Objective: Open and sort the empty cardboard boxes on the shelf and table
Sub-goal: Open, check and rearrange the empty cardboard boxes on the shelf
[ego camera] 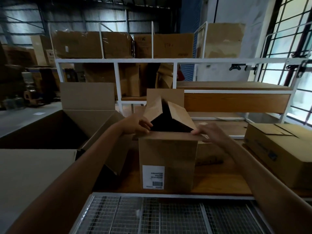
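A tall brown cardboard box (168, 159) with a white label stands upright on the wooden table (217, 184) in front of me. Its top flaps are partly raised, showing a dark inside. My left hand (136, 124) grips the box's top left edge at the flap. My right hand (211, 132) pinches the near flap at the top right corner. A large open cardboard box (55, 127) sits to the left, its flaps spread out. A closed flat box (280, 151) lies on the table at the right.
A white metal shelf (168, 60) behind the table carries several cardboard boxes on top and in its bays. A wire mesh surface (168, 215) lies below the table's front edge. Barred windows stand at the right. More boxes are stacked at far left.
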